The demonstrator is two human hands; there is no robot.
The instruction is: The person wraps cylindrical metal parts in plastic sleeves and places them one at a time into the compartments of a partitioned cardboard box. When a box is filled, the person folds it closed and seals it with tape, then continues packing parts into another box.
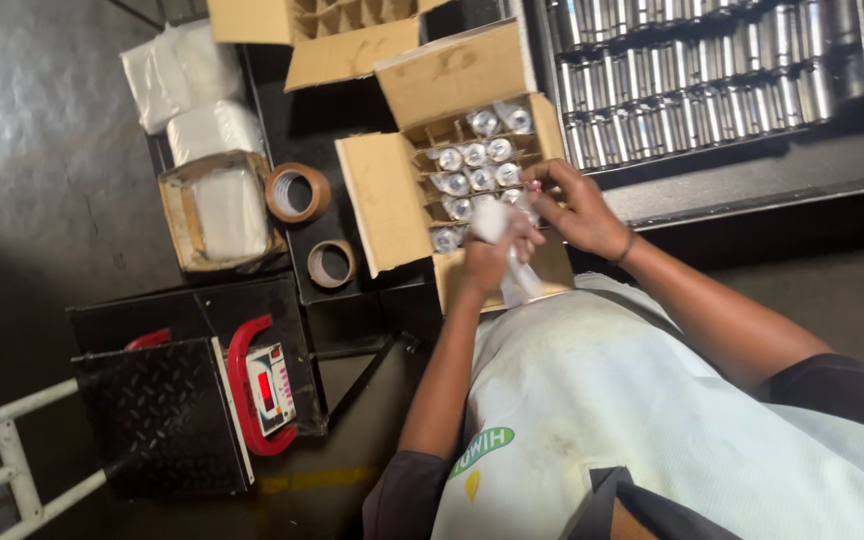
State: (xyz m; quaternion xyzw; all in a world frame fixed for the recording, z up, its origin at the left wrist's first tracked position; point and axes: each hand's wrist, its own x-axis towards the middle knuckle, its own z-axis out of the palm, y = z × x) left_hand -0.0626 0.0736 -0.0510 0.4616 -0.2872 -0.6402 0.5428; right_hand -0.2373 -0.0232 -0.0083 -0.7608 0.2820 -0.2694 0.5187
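L hand [497, 250] grips a plastic-wrapped metal part [493, 218] at the divided carton's [382, 195] 5 o'clock corner; R hand [577, 205] pinches its wrap. Risk: loose wrap snags a divider, part jams or slips out.

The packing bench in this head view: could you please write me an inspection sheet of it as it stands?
Surface: dark bench, mostly covered.
Job's things: open cardboard box with divider cells holding wrapped shiny cylinders; a white-wrapped piece held over it.
Clutter: two rolls of brown tape, a second open box, stacks of white bags, a small carton of white sheets.
Grippers: left hand grips the wrapped piece; right hand reaches into the box, fingers at the cells.
Cables: nothing seen.
Surroundings: tray of metal cylinders, a weighing scale with red handles, grey floor.
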